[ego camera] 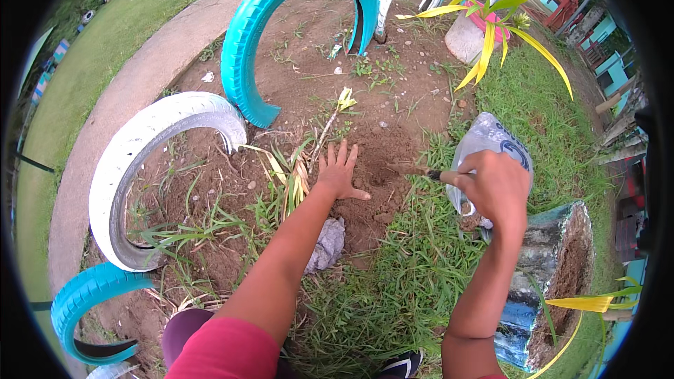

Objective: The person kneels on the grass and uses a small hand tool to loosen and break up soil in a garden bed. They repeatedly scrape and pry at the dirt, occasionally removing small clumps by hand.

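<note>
My left hand (341, 172) rests on loose brown soil (376, 221), fingers spread and holding nothing. To its right, my right hand (495, 181) grips the wooden handle of a small garden hand tool (446, 176). The tool's soil-coated blade (406, 168) points left, over a shallow hollow of dug earth; its exact shape is hard to tell. Behind the right hand lies a clear plastic bag (482, 134) with dark printing. A cut plant stem (327, 129) leans just beyond my left hand. Beside my left forearm sits a grey rock (327, 245).
Half-buried tyres, a turquoise one (239, 47) and a white one (110, 195) among them, edge the bed along the concrete path (142, 58). A yellow-leaved plant grows in a pink-rimmed pot (463, 42). A painted planter (547, 237) with soil stands at right on the grass (400, 295).
</note>
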A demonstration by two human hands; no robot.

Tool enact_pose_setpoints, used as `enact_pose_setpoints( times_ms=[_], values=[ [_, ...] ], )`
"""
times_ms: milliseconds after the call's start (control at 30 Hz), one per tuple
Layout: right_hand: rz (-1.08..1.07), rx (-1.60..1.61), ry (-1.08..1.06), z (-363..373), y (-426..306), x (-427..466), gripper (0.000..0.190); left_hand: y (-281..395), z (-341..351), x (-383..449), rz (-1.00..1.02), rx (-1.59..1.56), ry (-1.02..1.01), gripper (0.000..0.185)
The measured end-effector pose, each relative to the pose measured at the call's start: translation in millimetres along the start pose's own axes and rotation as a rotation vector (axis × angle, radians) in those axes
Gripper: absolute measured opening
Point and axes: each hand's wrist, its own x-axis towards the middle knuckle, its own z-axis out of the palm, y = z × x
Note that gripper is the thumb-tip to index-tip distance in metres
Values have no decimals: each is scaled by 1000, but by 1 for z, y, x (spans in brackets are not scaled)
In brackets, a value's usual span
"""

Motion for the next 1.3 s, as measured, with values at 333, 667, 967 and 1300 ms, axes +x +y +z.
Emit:
enact_pose_setpoints(
  times_ms=[333,667,967,1300],
  values=[
    [-96,-12,-82,251,-18,-11,18,4,-1,0,-36,-10,15,136],
    [-256,238,-210,53,53,62,34,0,5,-3,-2,0,84,132],
    [83,133,-266,159,-11,83,37,-3,3,0,-8,5,183,132],
    [-123,469,-556,219,103,208,31,1,14,0,6,-8,245,131]
  ],
)
